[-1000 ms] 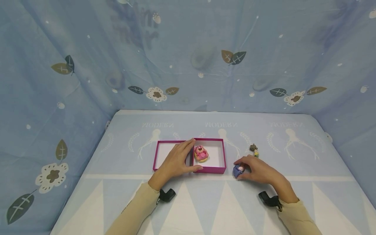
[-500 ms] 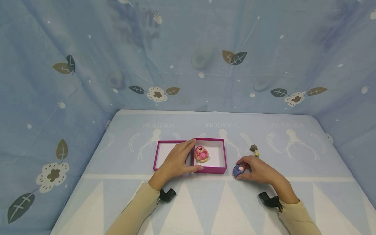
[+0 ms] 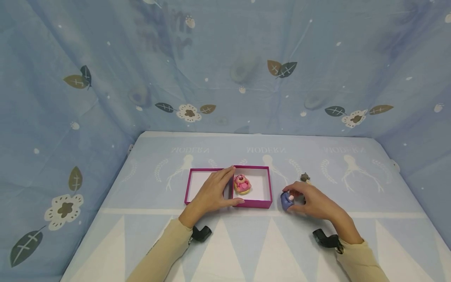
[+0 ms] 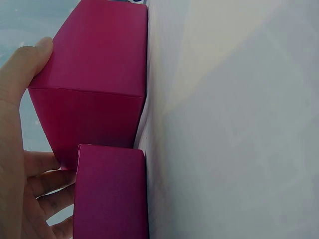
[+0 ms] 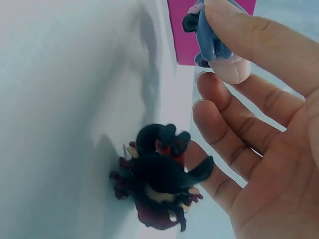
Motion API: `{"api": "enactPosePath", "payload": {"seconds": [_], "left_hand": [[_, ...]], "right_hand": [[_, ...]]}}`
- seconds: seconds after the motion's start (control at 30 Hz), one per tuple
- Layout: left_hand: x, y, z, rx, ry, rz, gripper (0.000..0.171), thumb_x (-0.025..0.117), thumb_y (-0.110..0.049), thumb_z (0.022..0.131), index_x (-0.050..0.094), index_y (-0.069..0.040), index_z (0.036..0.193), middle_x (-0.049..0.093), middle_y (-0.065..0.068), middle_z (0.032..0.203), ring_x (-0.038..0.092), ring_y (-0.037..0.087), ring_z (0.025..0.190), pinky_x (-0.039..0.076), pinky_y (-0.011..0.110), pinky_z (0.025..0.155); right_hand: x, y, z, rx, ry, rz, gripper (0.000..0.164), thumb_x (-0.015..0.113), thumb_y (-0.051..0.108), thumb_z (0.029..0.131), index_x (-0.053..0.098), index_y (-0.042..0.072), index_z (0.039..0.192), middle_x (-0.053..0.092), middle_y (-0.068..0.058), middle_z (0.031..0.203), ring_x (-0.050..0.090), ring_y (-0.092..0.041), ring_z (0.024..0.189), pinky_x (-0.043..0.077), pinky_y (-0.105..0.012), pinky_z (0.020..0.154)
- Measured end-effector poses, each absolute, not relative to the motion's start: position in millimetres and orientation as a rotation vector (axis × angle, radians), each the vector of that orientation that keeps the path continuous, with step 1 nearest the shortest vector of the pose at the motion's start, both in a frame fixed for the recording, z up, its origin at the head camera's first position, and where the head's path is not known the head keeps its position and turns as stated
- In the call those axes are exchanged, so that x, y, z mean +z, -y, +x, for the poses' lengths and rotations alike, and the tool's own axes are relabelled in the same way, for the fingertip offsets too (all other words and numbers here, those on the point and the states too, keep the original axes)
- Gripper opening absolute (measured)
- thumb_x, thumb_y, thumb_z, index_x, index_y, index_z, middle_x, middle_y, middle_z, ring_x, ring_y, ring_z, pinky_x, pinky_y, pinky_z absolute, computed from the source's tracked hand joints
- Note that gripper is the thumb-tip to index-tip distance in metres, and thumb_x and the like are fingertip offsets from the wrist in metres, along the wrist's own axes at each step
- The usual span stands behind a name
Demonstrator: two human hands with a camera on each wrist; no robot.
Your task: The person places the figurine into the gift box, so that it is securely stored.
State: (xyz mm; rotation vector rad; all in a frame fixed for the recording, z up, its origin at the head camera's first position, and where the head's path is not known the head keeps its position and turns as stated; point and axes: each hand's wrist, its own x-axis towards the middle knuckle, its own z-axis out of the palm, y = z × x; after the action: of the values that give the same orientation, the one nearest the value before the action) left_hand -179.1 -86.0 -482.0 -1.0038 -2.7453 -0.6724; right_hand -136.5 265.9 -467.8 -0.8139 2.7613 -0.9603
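Pinches the blue figure (image 3: 286, 201) between thumb and finger of the right hand (image 3: 313, 201), apart from the box (image 3: 254, 204) at about 3 o'clock, with the other fingers loosely bent, slightly spread and off the figure. Cannot tell whether touching the table (image 3: 243, 243). Rests the left hand (image 3: 210, 192) across the box's 9 o'clock wall, with thumb at the 6 o'clock rim and fingers stretched toward 12, slightly spread, tips partly hidden in the left wrist view. Inside the box, toward 9 o'clock: the pink figure (image 3: 242, 184). Just beside the box at 9 o'clock: a shallower tray (image 3: 198, 183), partly covered by the left hand. At about 1 o'clock from the blue figure: a dark figure (image 5: 162, 169), blurred in the right wrist view.
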Motion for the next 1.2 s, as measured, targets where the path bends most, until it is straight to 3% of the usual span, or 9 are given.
{"api": "enactPosePath", "payload": {"seconds": [0.7,1.2], "left_hand": [[-483.8,86.1,-180.2,-0.684,2.75,-0.997,0.1,0.071,-0.066,0.075,0.04,-0.006,0.149,0.043,0.005,0.153,0.045,0.024,0.138,0.038,0.042,0.113],[-483.5,86.6,-180.5,-0.691,2.745,-1.013,0.102,0.069,-0.068,0.075,0.038,-0.006,0.15,0.043,0.008,0.153,0.045,0.025,0.137,0.038,0.043,0.112]], "right_hand": [[-438.7,-263.8,-152.5,-0.982,-2.764,-0.866,0.056,0.085,0.007,0.072,0.063,0.01,0.124,0.062,0.004,0.104,0.059,-0.024,0.095,0.054,-0.038,0.081],[-414.5,-232.9,-174.0,-0.94,-2.759,-0.861,0.054,0.086,0.011,0.073,0.066,0.015,0.123,0.063,0.001,0.11,0.056,-0.027,0.108,0.05,-0.052,0.094]]}}
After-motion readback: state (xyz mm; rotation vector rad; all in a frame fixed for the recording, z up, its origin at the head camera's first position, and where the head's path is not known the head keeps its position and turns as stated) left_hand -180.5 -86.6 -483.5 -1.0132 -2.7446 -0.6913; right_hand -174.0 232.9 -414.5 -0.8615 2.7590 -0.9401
